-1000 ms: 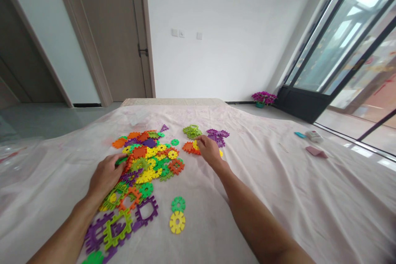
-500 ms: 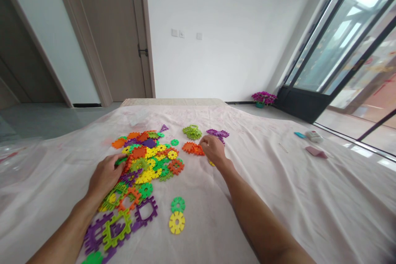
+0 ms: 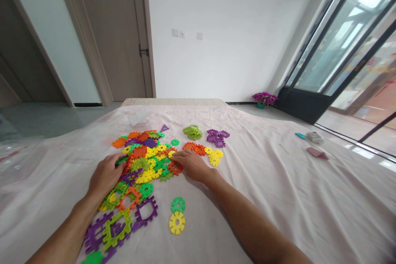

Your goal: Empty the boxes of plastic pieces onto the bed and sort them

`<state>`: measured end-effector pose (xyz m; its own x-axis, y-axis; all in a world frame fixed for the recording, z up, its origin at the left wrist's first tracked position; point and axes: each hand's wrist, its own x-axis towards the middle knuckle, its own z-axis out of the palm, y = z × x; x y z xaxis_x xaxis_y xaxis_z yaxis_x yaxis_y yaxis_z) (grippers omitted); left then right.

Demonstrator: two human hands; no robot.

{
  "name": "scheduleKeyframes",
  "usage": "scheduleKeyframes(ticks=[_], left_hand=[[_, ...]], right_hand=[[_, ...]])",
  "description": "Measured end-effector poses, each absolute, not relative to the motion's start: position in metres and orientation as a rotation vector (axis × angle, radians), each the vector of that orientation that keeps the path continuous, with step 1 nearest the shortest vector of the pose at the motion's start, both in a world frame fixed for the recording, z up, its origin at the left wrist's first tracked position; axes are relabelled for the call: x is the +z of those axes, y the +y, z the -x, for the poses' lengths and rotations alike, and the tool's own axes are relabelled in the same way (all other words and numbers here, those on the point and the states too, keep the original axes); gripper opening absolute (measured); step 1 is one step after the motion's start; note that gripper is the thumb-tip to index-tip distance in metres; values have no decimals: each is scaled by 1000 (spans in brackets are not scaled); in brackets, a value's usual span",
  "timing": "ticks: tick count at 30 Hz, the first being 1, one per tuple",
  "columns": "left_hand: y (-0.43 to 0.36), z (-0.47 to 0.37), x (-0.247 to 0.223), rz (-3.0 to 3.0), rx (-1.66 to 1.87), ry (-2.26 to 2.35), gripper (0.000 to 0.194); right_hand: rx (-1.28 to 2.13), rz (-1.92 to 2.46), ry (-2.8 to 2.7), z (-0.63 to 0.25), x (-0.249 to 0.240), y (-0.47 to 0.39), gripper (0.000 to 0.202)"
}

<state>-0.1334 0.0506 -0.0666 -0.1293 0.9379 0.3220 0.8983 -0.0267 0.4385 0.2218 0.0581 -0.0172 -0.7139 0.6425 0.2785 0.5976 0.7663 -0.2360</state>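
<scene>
Interlocking plastic pieces lie in a mixed heap [image 3: 145, 163] of orange, yellow, green and purple. Against its left side rests my left hand [image 3: 107, 173], thumb and fingers apart beside a red-orange piece, fingertips partly hidden. My right hand [image 3: 192, 165] reaches onto the heap's right edge, fingers stretched over a yellow disc and an orange-red square piece [image 3: 176, 168]; nothing shows in its grasp. Sorted by colour beyond it are a lime green pile [image 3: 192, 132], a purple group [image 3: 218, 137], an orange group [image 3: 194, 147] and several yellow discs [image 3: 215, 156].
A green disc [image 3: 177, 205] touches a yellow disc [image 3: 177, 222] nearer me. Large purple and lime frames [image 3: 117, 229] lie at front left. A pink cloth [image 3: 317, 153] and a small white box [image 3: 315, 137] are at right. Clear plastic [image 3: 18, 159] lies far left.
My right hand has moved left and nearer, from the sorted groups to the heap's right edge, uncovering the purple pieces and yellow discs. My left hand has stayed in place.
</scene>
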Motion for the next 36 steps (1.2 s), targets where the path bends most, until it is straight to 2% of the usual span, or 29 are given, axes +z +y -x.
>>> scheduleKeyframes(ticks=[4,10,16,22,29,36], left_hand=[[51,134,-67,-2051,869,2145,45],[50,133,-67,-2046,876,2144,45],[50,133,-67,-2034,880,2136,46],[51,134,-68,-2039,887,2118,46],[51,133,-66,-2027,875,2126,47],[52,134,-68,-2032,850,2131,47]], right_hand=[[194,1031,-2554,-221,-17,58,44],[190,882,-2563,-221,-20,60,49],[216,941,-2593,-222,-19,64,38],[180,1018,-2593,-223,-15,61,46],[206,1028,-2636,-222,-12,60,35],[228,1179,-2556,-222,-13,57,35]])
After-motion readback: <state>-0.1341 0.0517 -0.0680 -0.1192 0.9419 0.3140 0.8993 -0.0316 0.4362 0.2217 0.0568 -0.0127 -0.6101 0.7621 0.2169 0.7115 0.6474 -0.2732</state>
